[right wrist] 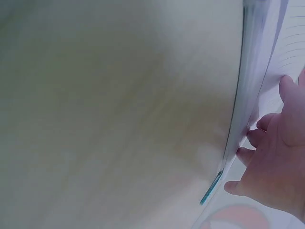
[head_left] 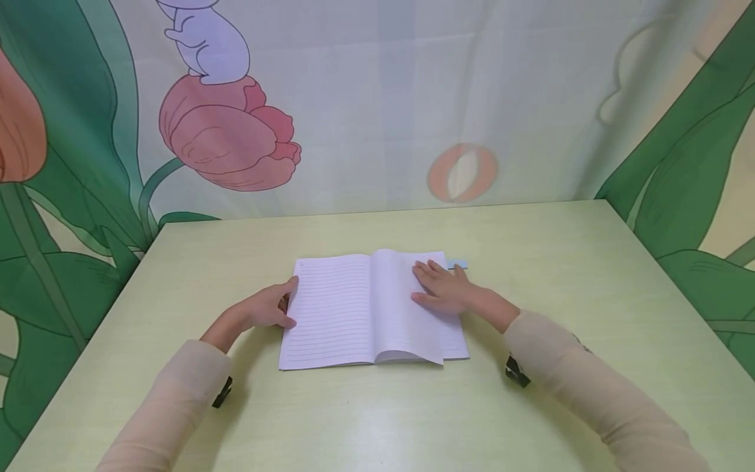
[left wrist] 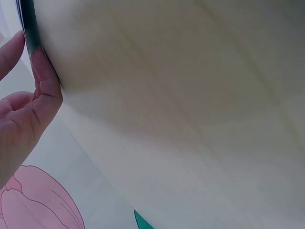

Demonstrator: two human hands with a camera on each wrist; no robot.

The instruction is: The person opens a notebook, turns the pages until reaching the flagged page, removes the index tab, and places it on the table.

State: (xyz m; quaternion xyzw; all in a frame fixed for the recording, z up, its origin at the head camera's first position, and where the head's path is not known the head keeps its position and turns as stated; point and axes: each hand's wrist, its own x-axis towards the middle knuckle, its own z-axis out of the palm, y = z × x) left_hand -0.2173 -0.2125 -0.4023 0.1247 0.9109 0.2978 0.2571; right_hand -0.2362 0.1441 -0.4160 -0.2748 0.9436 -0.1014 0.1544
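An open lined notebook [head_left: 330,314] lies on the table, its right-hand leaf [head_left: 392,308] bowed up near the spine and overlapping the page beneath. At the left edge, my left hand [head_left: 268,306] grips the notebook between thumb and fingers; in the left wrist view its fingers [left wrist: 45,71] press against the dark cover edge [left wrist: 29,28]. My right hand [head_left: 445,290] rests on the right leaf with fingers spread and fairly straight. The right wrist view shows this hand [right wrist: 276,148] along the notebook's side [right wrist: 248,81]. A small light-blue tab [head_left: 459,264] sticks out beyond the upper right edge.
The pale yellow-green table [head_left: 366,419] extends on all sides of the notebook. Behind it hangs a curtain [head_left: 366,131] printed with flowers and leaves. Both forearms wear beige sleeves [head_left: 566,367] with black straps below the cuffs.
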